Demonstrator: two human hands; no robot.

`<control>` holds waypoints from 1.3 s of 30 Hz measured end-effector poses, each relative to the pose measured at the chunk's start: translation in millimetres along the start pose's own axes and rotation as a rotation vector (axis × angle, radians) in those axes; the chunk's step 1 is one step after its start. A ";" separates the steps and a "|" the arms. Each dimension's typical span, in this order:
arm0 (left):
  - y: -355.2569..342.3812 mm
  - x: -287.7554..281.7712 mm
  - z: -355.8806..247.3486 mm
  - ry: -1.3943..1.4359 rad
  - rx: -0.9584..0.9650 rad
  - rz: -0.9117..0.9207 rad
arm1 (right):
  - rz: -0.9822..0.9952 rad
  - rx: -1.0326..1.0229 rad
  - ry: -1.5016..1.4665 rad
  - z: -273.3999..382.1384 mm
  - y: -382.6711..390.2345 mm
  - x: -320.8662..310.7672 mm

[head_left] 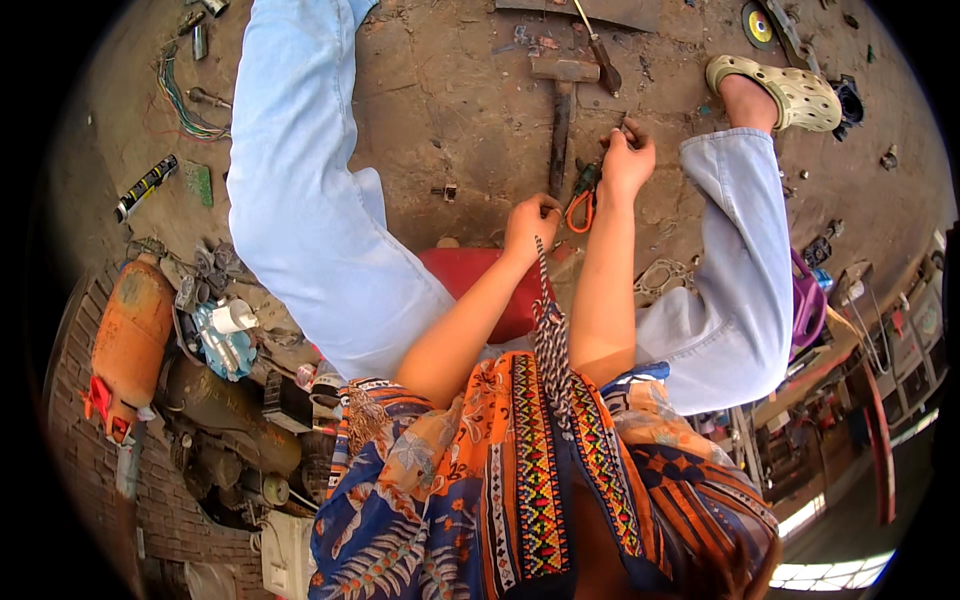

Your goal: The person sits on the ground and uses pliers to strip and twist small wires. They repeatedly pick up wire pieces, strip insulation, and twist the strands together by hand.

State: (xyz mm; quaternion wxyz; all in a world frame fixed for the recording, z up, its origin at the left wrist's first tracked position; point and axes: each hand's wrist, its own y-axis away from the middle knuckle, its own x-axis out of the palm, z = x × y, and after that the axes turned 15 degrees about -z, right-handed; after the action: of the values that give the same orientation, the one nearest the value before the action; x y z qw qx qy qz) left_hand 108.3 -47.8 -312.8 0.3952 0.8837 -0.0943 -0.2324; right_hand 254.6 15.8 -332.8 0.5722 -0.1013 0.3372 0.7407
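Observation:
My left hand [530, 228] is closed, fingertips pressed together, over the brown ground between my legs. Whatever it pinches is too small or hidden to tell. The end of a black-and-white braided cord [545, 290] hanging from my clothing lies against its wrist side. Farther ahead and to the right, my right hand [627, 165] has curled fingers, with a tiny dark bit at their tips that I cannot name. Between the hands lies a hand tool with orange loop handles [579, 212], partly behind my right wrist. A hammer [562, 110] lies just beyond my left hand, its head pointing away.
A dark-handled tool with a thin shaft [606, 68] lies beside the hammer head. Under my left forearm is a red surface [510, 310]. Wires [180, 100] and a black tube [147, 187] lie left; an orange cylinder [132, 325] stands there. A cutting disc [758, 26] is far right.

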 end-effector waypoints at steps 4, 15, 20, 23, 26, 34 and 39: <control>20.0 -5.7 25.9 -0.157 0.006 -0.019 | 0.087 0.104 0.031 -21.9 31.7 -14.9; 4.9 -20.6 66.1 -0.232 -0.172 -0.345 | 0.038 0.392 0.159 -46.4 87.0 -30.0; 4.7 -27.6 62.7 -0.185 -0.173 -0.608 | -0.195 0.439 0.246 -56.5 79.6 -37.8; -5.7 -34.3 64.7 -0.160 -0.128 -0.783 | -0.194 0.457 0.266 -61.9 74.8 -37.6; -33.4 -46.2 73.9 -0.121 -0.231 -0.966 | -0.108 0.388 0.317 -66.4 79.6 -34.8; -60.1 -75.4 77.2 0.202 -0.825 -1.223 | -0.037 0.340 0.196 -88.6 75.3 -28.8; -67.5 -75.9 90.9 0.561 -0.550 -1.179 | 0.005 0.200 0.068 -47.2 91.7 -17.2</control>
State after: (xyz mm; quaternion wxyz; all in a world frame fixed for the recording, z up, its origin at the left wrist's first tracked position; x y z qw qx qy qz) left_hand -3.3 -35.6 -390.1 0.4218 0.6822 0.5672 -0.1868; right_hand 165.1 -37.5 -324.0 0.5656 -0.0681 0.4289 0.7011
